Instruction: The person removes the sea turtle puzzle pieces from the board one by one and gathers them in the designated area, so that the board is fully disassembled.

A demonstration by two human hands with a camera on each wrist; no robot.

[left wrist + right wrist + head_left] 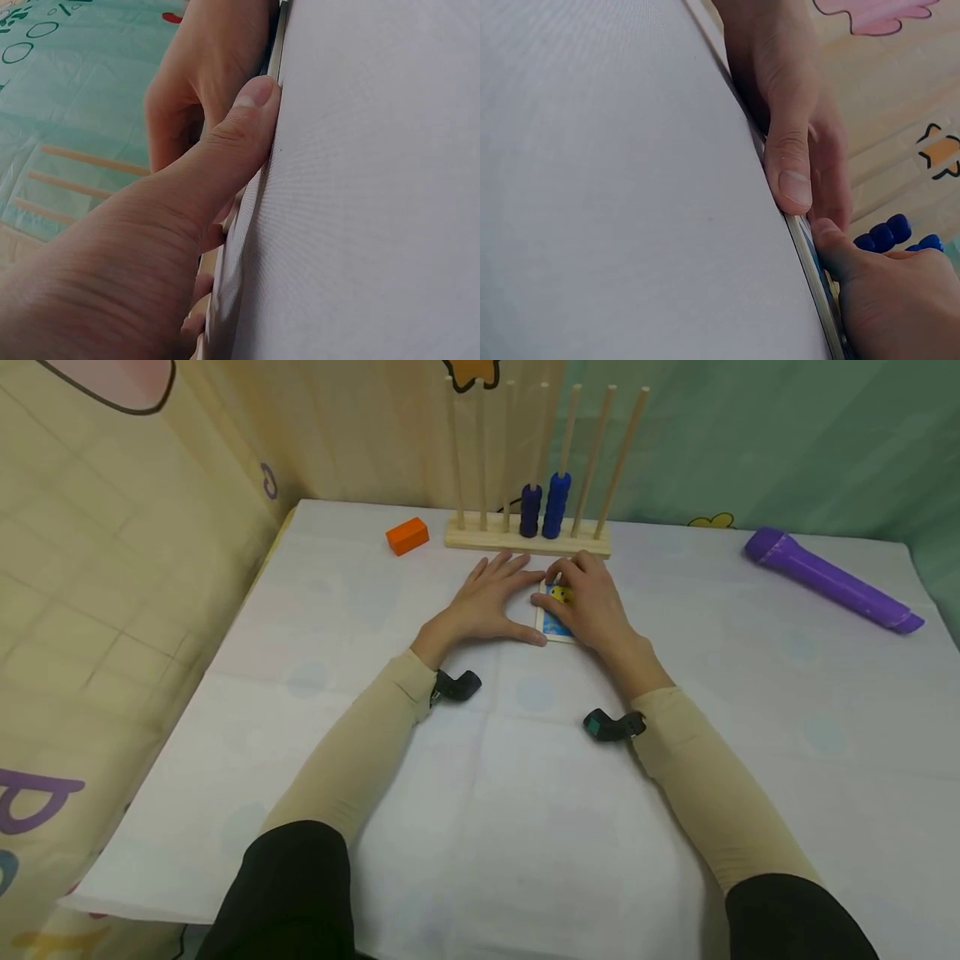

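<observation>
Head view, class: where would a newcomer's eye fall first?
Probably on the bright purple tube, lying aslant at the table's far right, and the orange block left of the peg rack. That rack stands at the far side, blue beads on two pegs. In front, the left hand and right hand meet at a small picture board.

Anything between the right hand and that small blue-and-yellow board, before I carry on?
Nothing visible stands between them: the right hand is over the blue-and-yellow board. The left hand is at the board's left side, not between the two, and the wooden peg rack stands beyond the board's far edge.
</observation>
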